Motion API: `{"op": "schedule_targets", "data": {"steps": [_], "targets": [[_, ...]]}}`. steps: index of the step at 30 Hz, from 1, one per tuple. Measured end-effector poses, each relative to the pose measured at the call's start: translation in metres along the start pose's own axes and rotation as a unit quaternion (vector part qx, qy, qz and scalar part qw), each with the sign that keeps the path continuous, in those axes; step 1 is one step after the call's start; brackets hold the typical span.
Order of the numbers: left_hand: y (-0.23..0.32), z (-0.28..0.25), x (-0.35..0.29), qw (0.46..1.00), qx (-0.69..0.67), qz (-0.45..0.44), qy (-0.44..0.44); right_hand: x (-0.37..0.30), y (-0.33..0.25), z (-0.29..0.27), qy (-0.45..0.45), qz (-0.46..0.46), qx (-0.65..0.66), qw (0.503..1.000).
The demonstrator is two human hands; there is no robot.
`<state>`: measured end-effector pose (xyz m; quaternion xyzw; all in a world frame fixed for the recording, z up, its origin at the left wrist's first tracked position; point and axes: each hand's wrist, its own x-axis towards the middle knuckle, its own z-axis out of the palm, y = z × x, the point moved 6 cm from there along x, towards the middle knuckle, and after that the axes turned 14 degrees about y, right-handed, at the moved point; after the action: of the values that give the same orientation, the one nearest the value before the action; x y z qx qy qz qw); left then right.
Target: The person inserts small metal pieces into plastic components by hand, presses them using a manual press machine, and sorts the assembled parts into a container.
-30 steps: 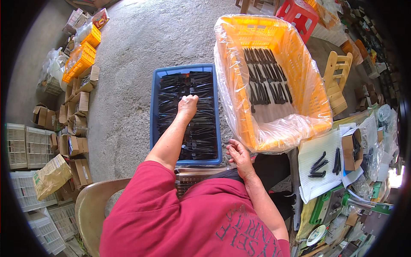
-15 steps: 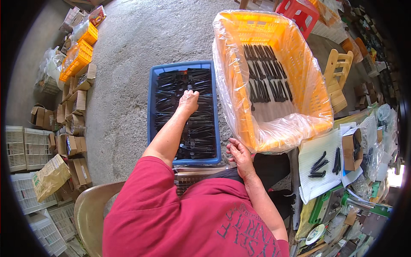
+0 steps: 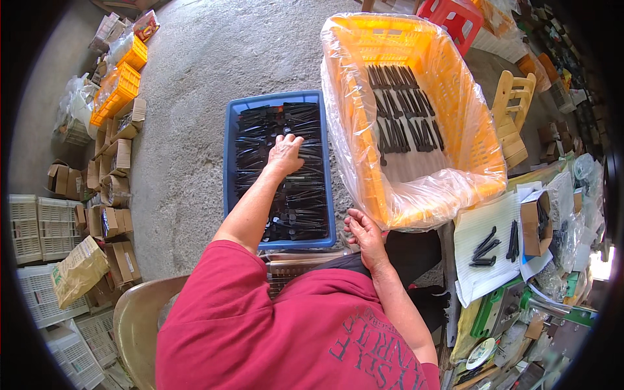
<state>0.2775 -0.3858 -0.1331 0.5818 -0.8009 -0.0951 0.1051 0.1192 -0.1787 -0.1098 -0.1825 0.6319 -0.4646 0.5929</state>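
My left hand (image 3: 285, 155) is over the blue tub (image 3: 229, 175), its thumb and fingers spread apart. Its fingertips touch the slim black plastic pieces (image 3: 299, 195) packed there in rows, and I see nothing held. My right hand (image 3: 365, 239) rests near my lap beside the close corner of the yellow-orange crate (image 3: 465, 117). Its fingers are loosely bent and apart, with nothing in them. Clear plastic film (image 3: 448, 192) lines the crate and folds over its rim. Inside, three rows of the same kind of black pieces (image 3: 403, 104) lie on a pale sheet.
On the right, a bench holds a white foam sheet (image 3: 474, 273) with a few black pieces, a small cardboard box (image 3: 534, 224) and a green metal tool (image 3: 497, 309). A wooden chair (image 3: 510, 123) and a red stool (image 3: 455, 23) stand beyond. Cartons (image 3: 114, 188) and crates line the left.
My left hand has shifted slightly toward me and its fingers have spread from a more closed shape. My right hand stays where it was.
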Motion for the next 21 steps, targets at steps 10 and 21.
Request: {"op": "schedule_targets", "data": {"steps": [10,21], "targets": [[-0.027,-0.033,0.009,0.913,-0.231,-0.067,0.331,-0.014,-0.01,-0.006,-0.007,-0.121,-0.049,0.991],[0.193,-0.167,-0.03,0.794,-0.525,0.239,0.194,-0.078,-0.059,-0.039,0.084,-0.304,-0.174,0.933]]}}
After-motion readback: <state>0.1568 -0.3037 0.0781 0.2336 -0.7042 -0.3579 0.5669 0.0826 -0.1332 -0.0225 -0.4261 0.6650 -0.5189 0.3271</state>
